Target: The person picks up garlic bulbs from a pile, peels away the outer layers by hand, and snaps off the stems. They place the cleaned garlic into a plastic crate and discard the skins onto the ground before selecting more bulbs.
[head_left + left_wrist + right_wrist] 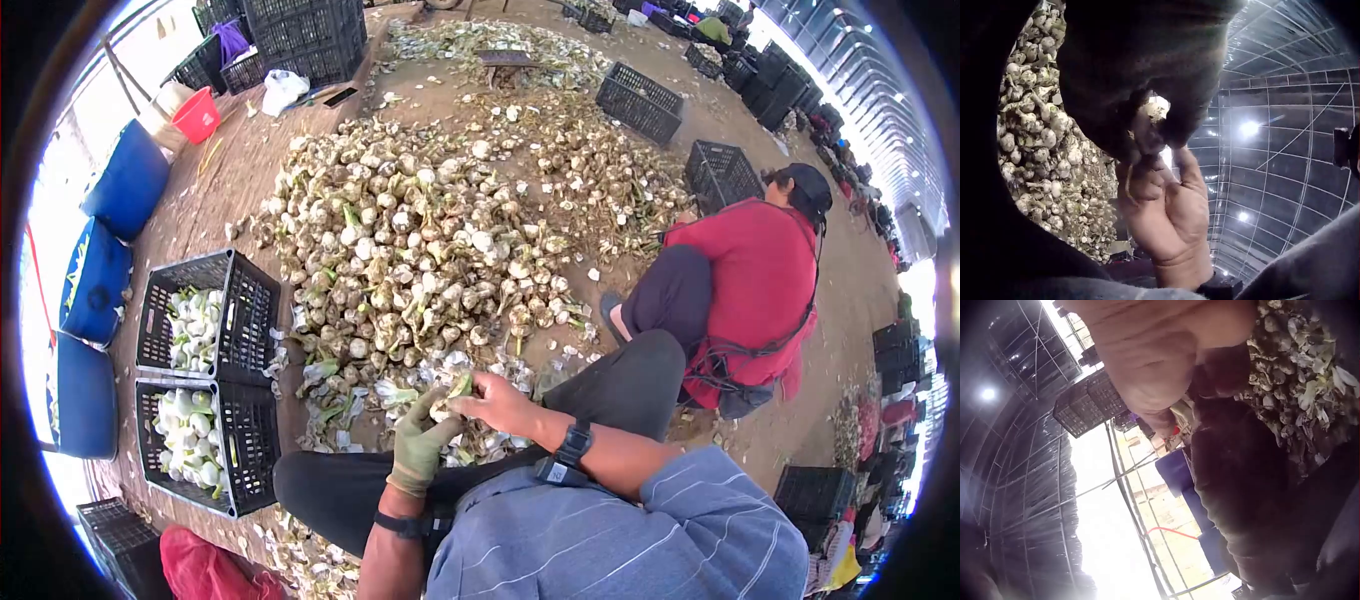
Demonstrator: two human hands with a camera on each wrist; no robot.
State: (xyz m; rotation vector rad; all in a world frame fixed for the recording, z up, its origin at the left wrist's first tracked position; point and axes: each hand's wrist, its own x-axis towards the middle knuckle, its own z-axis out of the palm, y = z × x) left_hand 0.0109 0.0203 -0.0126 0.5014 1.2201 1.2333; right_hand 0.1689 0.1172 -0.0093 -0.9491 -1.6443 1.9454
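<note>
In the head view my left hand [418, 452], in a grey-green glove, grips a garlic bulb [441, 410] above my lap. My bare right hand [503, 408] meets it from the right, thumb and fingers pinching the bulb's leafy, greenish outer skin [461, 386]. Through the left wrist view a white part of the bulb [1157, 109] shows between the dark glove and the bare fingers. Most of the bulb is covered by the hands in the right wrist view. Just beyond both hands lies a big heap of garlic bulbs [420, 240], with loose peeled skins at its near edge.
Two black crates [253, 320] with cleaned white garlic stand to my left, near blue containers [85, 395]. A person in red [755, 265] crouches on my right. Black crates [640, 103] and a small stool [506, 60] stand beyond the heap.
</note>
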